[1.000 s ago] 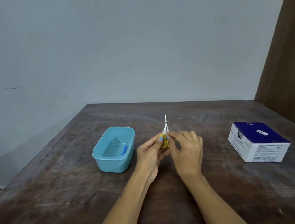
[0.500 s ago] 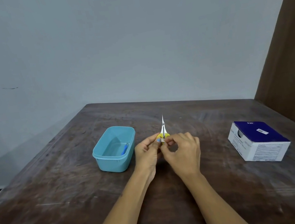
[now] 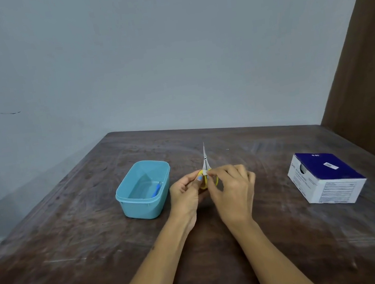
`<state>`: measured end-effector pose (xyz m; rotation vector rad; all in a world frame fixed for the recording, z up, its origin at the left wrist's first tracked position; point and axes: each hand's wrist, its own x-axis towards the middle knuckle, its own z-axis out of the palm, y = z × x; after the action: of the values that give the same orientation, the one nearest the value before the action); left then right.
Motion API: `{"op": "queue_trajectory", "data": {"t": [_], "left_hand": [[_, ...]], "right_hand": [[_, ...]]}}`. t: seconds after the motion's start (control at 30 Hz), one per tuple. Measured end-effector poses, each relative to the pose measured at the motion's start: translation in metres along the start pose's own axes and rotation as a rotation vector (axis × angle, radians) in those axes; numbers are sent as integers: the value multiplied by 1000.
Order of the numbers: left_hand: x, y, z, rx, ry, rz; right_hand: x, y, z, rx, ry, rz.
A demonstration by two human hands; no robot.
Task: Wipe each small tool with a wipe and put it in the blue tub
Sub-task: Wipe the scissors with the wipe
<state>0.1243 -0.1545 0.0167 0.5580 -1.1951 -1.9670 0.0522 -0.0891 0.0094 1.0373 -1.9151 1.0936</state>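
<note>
Above the wooden table (image 3: pixel 75 241), just right of the blue tub (image 3: pixel 143 191), we grip the yellow-handled scissors (image 3: pixel 206 170) upright in our left hand (image 3: pixel 186 190) while our right hand (image 3: pixel 233 190) pinches a wipe (image 3: pixel 206 172) around them.

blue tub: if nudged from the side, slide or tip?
The blue tub probably slides rather than tips: it sits low and wide on the table. Likely light too, thin plastic holding only one small blue tool, so a light push should move it.
</note>
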Motion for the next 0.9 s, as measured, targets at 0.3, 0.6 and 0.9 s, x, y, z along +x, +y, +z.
{"op": "queue_trajectory", "data": {"t": [0.3, 0.6, 0.9], "left_hand": [[-2, 2, 0, 48, 8, -11], [-5, 3, 2, 72, 1, 10], [-5, 0, 3, 153, -4, 20]], "right_hand": [[0, -1, -2, 24, -14, 6], [-1, -1, -1, 36, 6, 36], [0, -2, -4, 63, -9, 86]]}}
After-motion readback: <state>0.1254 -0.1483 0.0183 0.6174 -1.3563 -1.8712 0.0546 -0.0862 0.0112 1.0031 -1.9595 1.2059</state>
